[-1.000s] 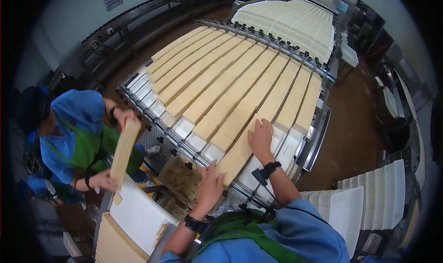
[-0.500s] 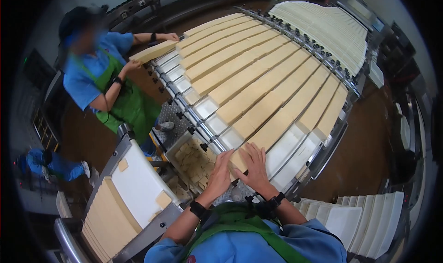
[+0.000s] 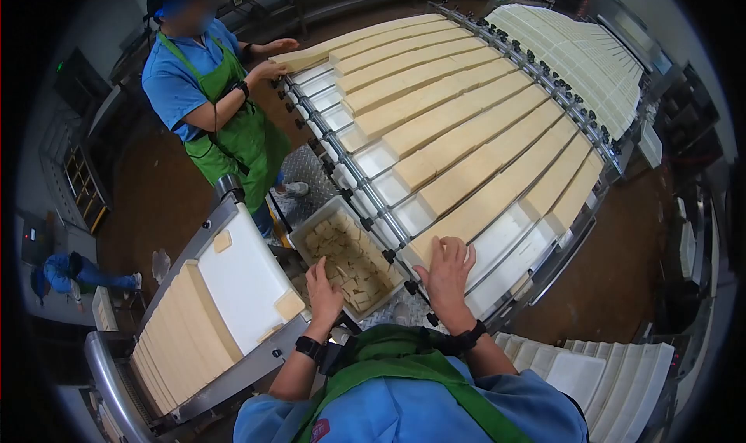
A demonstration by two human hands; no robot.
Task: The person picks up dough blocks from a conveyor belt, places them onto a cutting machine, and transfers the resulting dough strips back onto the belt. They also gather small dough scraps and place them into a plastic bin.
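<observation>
Slab (image 3: 466, 214) end under my right hand (image 3: 448, 276), fingers flat, gripping nothing | left hand (image 3: 324, 294) open, empty, over scrap bin (image 3: 346, 260) lower centre | best press evenly, keep slab square in its lane.

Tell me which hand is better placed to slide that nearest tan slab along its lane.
Right, probably. The right hand already rests on the slab's near end; the left hand is over the bin of offcuts.

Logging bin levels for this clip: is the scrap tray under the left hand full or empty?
Partly full. The tray holds a loose layer of tan offcuts; its rim stands above them. The left hand is over its near edge.
</observation>
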